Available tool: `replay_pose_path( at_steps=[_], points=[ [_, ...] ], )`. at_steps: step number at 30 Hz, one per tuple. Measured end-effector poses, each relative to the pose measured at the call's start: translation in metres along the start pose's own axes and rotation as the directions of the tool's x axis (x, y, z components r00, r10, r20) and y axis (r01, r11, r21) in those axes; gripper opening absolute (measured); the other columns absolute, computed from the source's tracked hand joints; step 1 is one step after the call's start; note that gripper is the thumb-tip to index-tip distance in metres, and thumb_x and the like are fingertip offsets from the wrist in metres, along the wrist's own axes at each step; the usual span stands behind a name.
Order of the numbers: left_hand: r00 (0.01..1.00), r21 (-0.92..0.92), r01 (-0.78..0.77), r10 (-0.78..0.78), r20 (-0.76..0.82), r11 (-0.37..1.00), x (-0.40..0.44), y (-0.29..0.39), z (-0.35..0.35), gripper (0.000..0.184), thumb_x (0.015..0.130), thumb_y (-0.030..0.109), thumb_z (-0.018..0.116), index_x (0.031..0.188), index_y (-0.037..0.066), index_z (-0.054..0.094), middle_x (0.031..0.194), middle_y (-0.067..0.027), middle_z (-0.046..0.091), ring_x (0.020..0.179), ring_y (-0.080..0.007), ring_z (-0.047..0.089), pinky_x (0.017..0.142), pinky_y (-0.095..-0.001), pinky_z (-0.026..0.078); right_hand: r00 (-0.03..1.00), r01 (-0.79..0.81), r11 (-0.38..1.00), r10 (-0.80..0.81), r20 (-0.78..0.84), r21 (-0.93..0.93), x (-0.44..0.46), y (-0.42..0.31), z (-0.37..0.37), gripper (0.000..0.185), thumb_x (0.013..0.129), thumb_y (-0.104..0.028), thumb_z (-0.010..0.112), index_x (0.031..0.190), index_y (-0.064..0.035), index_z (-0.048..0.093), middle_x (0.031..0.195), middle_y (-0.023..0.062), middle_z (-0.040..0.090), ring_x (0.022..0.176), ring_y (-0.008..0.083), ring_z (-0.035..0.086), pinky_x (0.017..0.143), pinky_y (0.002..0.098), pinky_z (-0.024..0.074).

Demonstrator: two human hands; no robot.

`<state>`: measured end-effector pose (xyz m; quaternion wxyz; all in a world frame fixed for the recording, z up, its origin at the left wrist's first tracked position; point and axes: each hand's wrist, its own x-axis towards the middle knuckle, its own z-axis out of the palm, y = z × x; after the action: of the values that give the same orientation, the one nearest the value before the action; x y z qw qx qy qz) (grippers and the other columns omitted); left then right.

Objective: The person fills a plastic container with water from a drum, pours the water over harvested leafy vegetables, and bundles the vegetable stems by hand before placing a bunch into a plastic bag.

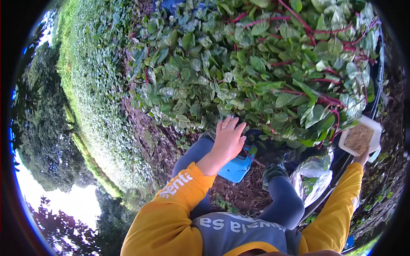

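Note:
My left hand (pixel 228 143) reaches forward, fingers stretched out and a ring on one of them, at the near edge of a big heap of leafy greens (pixel 256 64) with red-purple stems. It seems to touch the lowest leaves, and nothing shows in its grip. Off to the right, my right hand (pixel 364 157) grips the near side of a white plastic tub (pixel 375 128), its fingers partly hidden. Brown grainy material (pixel 358 138) lies inside the tub, which is beside the heap's right edge.
Between my legs sits a light-blue plastic object (pixel 235 170) on bare soil. A clear plastic bag (pixel 316 173) lies by my right knee. A dark rim (pixel 379 81) runs along the heap's right side. Dense low plants (pixel 98 98) and trees (pixel 47 119) fill the left.

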<state>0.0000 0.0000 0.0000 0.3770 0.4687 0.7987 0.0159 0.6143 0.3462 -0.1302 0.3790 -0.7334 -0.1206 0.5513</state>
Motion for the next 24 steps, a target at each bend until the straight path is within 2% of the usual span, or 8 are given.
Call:
replay_pose_path(
  at_steps=[2,5,9,11,15,18,21,24],
  points=[
    [0.99,-0.04,-0.121,0.123,0.062,0.992,-0.011,0.014,-0.018,0.051,0.085,0.02,0.07,0.134,0.01,0.057,0.135,-0.0176,0.056,0.135,-0.0396,0.044,0.112,-0.0573,0.03,0.988,0.046,0.999,-0.043,-0.151,0.015,-0.008,-0.04,-0.052,0.05,0.102,-0.032,0.05,0.142,-0.0031,0.05,0.137,0.0154,0.06,0.126,0.0328,0.057,0.109,0.0519,0.0448],
    [0.997,0.092,-0.066,0.061,0.057,0.994,0.001,-0.008,0.01,0.049,0.086,0.019,0.069,0.132,0.009,0.058,0.133,-0.0166,0.057,0.134,-0.0385,0.045,0.111,-0.0542,0.033,0.993,-0.121,0.988,0.121,0.004,0.09,0.067,0.069,-0.049,0.033,0.093,-0.035,0.068,0.112,-0.0083,0.069,0.109,0.0043,0.073,0.078,0.0175,0.071,0.059,0.0278,0.0566],
    [0.992,-0.027,-0.129,0.129,-0.012,0.991,-0.002,-0.006,0.037,0.046,0.086,0.017,0.068,0.13,0.007,0.058,0.129,-0.0158,0.06,0.126,-0.0367,0.051,0.107,-0.049,0.038,0.956,-0.162,0.985,0.172,-0.237,0.059,-0.008,0.031,-0.048,0.029,0.088,-0.038,0.073,0.108,-0.0168,0.07,0.101,-0.0011,0.072,0.081,0.014,0.069,0.055,0.0244,0.0508],
    [0.981,-0.141,-0.188,0.178,-0.081,0.972,-0.006,-0.013,0.045,0.043,0.085,0.013,0.067,0.127,0.006,0.06,0.125,-0.0167,0.062,0.119,-0.0388,0.055,0.103,-0.0485,0.043,0.972,0.215,0.972,-0.223,0.071,0.097,-0.077,0.018,0.03,0.041,0.088,-0.042,0.073,0.118,-0.0143,0.067,0.114,0.0022,0.068,0.103,0.0167,0.064,0.069,0.0308,0.0511],
    [0.945,-0.157,-0.324,0.312,-0.099,0.933,-0.038,0.006,-0.018,0.036,0.083,0.008,0.067,0.119,0.005,0.065,0.121,-0.0167,0.064,0.119,-0.0392,0.056,0.102,-0.0488,0.044,0.98,0.08,0.971,-0.118,-0.158,-0.226,-0.027,-0.001,0.038,0.083,0.086,-0.043,0.076,0.151,-0.0071,0.039,0.142,0.0082,0.053,0.129,0.0253,0.052,0.098,0.0435,0.041],
    [0.935,0.045,-0.264,0.267,-0.234,0.964,-0.062,0.006,-0.094,0.033,0.082,0.008,0.066,0.115,0.005,0.065,0.115,-0.0155,0.065,0.116,-0.0387,0.057,0.101,-0.0515,0.042,0.736,0.207,0.947,-0.317,-0.599,-0.247,-0.021,-0.005,0.066,0.076,0.082,-0.042,0.082,0.137,-0.0021,0.049,0.104,0.0078,0.063,0.083,0.0186,0.063,0.068,0.0382,0.0509],
    [0.912,0.319,0.026,0.108,-0.395,0.947,-0.106,-0.045,-0.113,0.043,0.082,0.006,0.062,0.125,0.008,0.058,0.125,-0.0142,0.059,0.124,-0.0374,0.051,0.112,-0.0553,0.027,0.991,0.065,0.965,-0.093,-0.098,-0.255,-0.009,-0.02,0.046,0.075,0.084,-0.039,0.08,0.142,-0.0055,0.046,0.133,0.0118,0.053,0.103,0.0256,0.062,0.082,0.0409,0.0519],
    [0.896,0.28,0.12,0.018,-0.443,0.953,-0.127,-0.079,-0.085,0.045,0.082,0.005,0.062,0.127,0.01,0.057,0.128,-0.0133,0.059,0.128,-0.033,0.049,0.116,-0.0569,0.02,0.944,0.24,0.93,-0.29,-0.156,-0.278,-0.027,-0.024,0.083,0.057,0.084,-0.042,0.079,0.123,-0.0062,0.057,0.103,0.0025,0.064,0.087,0.0184,0.063,0.078,0.0357,0.052]
  ],
)
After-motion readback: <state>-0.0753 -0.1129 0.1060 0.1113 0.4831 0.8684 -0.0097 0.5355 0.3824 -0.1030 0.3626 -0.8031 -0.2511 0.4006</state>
